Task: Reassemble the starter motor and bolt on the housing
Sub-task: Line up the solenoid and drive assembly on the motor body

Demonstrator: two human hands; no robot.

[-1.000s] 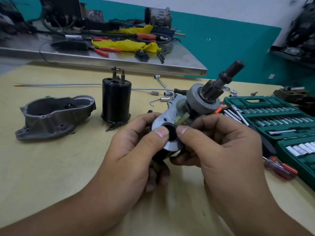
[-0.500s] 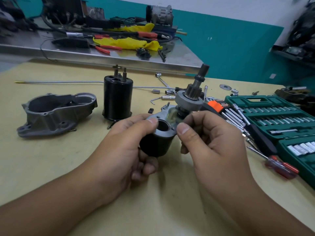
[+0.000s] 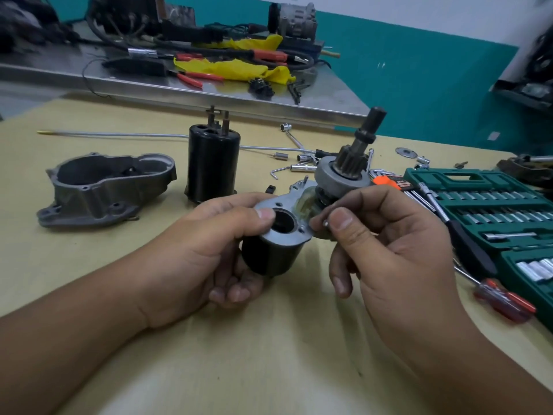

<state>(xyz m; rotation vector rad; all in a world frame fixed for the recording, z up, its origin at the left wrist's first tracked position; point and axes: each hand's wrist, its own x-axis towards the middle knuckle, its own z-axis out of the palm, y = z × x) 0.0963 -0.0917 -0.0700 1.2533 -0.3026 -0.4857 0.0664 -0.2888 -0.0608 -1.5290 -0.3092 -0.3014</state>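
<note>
My left hand grips the starter sub-assembly, a black cylinder under a grey metal plate with a round bore, its thumb resting at the bore's edge. My right hand pinches the plate's right edge below the drive gear, whose pinion and splined shaft stick up and tilt right. A greasy clear lever shows between plate and gear. The grey cast housing lies open side up at the left. The black motor body stands upright behind my left hand.
A green socket set case lies open at the right, with a red-handled screwdriver, a black-handled driver and hex keys beside it. Loose sockets, bolts and a washer are scattered behind the gear. A long thin rod lies across the back; a cluttered steel bench stands beyond.
Both hands lowered the sub-assembly and tilted it so the plate faces up and the shaft stands more upright. The black cylinder now shows below the plate.
</note>
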